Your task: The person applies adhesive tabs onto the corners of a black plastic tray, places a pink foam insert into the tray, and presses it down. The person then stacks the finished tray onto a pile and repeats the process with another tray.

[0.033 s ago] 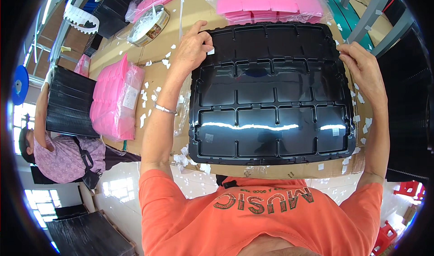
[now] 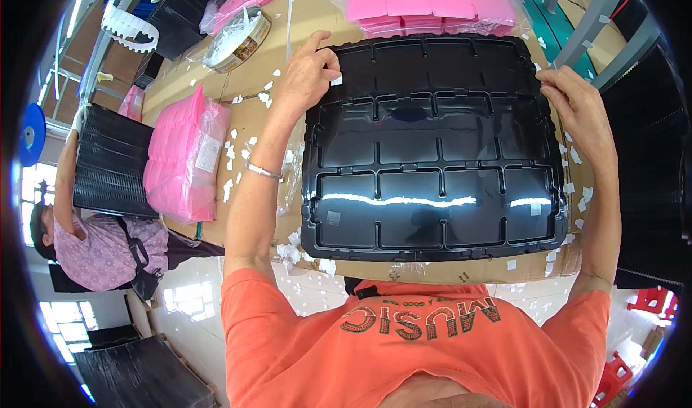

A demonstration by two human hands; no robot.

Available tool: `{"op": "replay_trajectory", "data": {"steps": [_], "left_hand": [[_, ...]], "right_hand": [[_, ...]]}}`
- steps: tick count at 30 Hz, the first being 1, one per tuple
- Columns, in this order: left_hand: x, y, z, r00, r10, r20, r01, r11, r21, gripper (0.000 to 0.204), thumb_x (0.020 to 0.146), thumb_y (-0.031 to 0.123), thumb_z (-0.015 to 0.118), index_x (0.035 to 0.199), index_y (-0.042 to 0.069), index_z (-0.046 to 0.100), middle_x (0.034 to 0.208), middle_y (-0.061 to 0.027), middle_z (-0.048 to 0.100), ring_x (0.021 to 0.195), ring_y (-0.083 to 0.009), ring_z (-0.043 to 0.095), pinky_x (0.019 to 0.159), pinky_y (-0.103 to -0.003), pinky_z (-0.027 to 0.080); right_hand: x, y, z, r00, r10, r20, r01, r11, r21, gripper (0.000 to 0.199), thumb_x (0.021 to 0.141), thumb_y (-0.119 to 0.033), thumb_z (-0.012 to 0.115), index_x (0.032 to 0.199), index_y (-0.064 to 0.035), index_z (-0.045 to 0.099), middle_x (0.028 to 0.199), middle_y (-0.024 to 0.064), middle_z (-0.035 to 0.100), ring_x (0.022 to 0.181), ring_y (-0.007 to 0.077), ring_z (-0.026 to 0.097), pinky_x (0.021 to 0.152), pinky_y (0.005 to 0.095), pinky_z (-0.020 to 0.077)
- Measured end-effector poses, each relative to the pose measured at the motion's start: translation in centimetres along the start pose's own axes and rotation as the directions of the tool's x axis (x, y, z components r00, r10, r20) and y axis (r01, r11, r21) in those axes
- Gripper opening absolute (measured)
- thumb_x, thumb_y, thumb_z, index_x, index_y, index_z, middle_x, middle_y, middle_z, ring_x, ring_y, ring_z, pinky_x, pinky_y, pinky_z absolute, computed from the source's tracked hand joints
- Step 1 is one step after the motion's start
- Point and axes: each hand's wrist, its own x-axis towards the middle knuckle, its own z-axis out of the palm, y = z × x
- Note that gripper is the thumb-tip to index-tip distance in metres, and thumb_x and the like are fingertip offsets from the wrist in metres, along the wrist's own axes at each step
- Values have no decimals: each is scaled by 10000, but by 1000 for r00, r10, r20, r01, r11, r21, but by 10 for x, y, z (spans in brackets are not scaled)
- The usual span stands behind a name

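Spreading to the two sides of a black tray (image 2: 404,145), the person's hands reach its far part. The tray lies flat on a cardboard-covered table (image 2: 310,8), in front of the person, its near edge close to the table's near edge. It is glossy and divided by ridges into shallow compartments, with a bright streak of light across the near rows.

The left hand (image 2: 306,80) is at the tray's far left corner, index finger stretched out and the other fingers curled; a small white piece (image 2: 336,81) shows at the fingertips (whether pinched or merely touched, I cannot tell). The right hand (image 2: 579,107) has its fingers bent, tips against the far part of the right edge; whether they grasp the rim cannot be told.

White scraps (image 2: 290,255) litter the cardboard on both sides of the tray. Just beyond its far edge sits a wrapped pink bundle (image 2: 425,4), and well to the left stands another pink pack (image 2: 176,156) in clear plastic, touching a black ribbed stack (image 2: 112,163). A round tin (image 2: 239,40) rests far left. At the left, a co-worker (image 2: 108,253) in a patterned top reaches toward that stack.
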Motion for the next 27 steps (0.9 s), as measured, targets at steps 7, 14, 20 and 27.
{"op": "replay_trajectory", "data": {"steps": [7, 14, 20, 27], "left_hand": [[-60, 51, -43, 944, 208, -254, -100, 919, 381, 40, 758, 46, 661, 750, 37, 623, 1272, -147, 555, 1122, -322, 547, 969, -479, 396], [-74, 0, -90, 932, -236, -277, 351, 783, 513, 137, 776, 86, 696, 874, 15, 632, 983, -156, 655, 788, -315, 650, 720, -412, 506], [40, 3, -27, 901, 226, -370, -201, 974, 104, 129, 850, 93, 657, 953, 17, 654, 868, -156, 686, 785, -301, 677, 711, -356, 519], [107, 2, 30, 936, 324, -140, -266, 909, 320, 331, 790, 174, 718, 1072, 30, 622, 1117, -142, 631, 1012, -335, 618, 830, -403, 509]], "right_hand": [[-11, 0, -6, 994, 103, 29, -105, 987, 124, 139, 895, -69, 598, 991, 26, 626, 856, 118, 600, 739, 269, 589, 689, 342, 463], [54, 56, 17, 959, -143, -244, 126, 988, -84, 179, 891, -83, 586, 1053, -11, 611, 928, 147, 631, 850, 335, 617, 747, 367, 481], [131, 94, 65, 909, -224, -351, 169, 969, -180, 104, 834, -102, 623, 927, -61, 600, 906, 121, 625, 865, 319, 621, 740, 404, 503], [155, 68, 79, 942, -329, 61, 329, 880, -341, 377, 705, -179, 770, 1006, -69, 571, 1000, 96, 599, 995, 305, 587, 843, 412, 477]]}}
